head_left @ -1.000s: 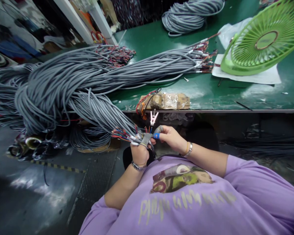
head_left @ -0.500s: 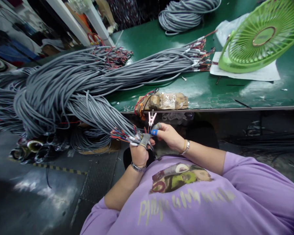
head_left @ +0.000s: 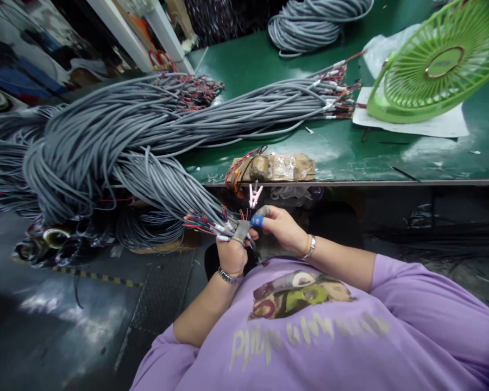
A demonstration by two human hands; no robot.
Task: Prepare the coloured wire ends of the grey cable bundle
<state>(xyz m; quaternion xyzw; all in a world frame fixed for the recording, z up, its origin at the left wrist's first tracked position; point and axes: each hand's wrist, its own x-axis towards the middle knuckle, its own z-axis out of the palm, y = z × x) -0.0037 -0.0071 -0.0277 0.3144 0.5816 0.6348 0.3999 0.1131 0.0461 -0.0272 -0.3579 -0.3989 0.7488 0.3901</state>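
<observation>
My left hand is closed around the end of a grey cable in front of my body. Its thumb wears a grey wrap. Beside it lie the stripped ends of a cable bundle, with coloured wires and white sleeves. My right hand is pinched shut close to the left one, with blue tape on the thumb and a grey wrap on a finger. What lies between its fingertips is too small to make out. Thin orange wires stick up between the hands. A pink clothes peg stands just beyond them.
A wooden block with red and black wires sits at the edge of the green bench. Grey cables lie heaped at left. A green fan stands on paper at right, with a cable coil behind.
The whole view has shifted slightly, with the bench things a little further right. Both hands keep nearly the same place and grip.
</observation>
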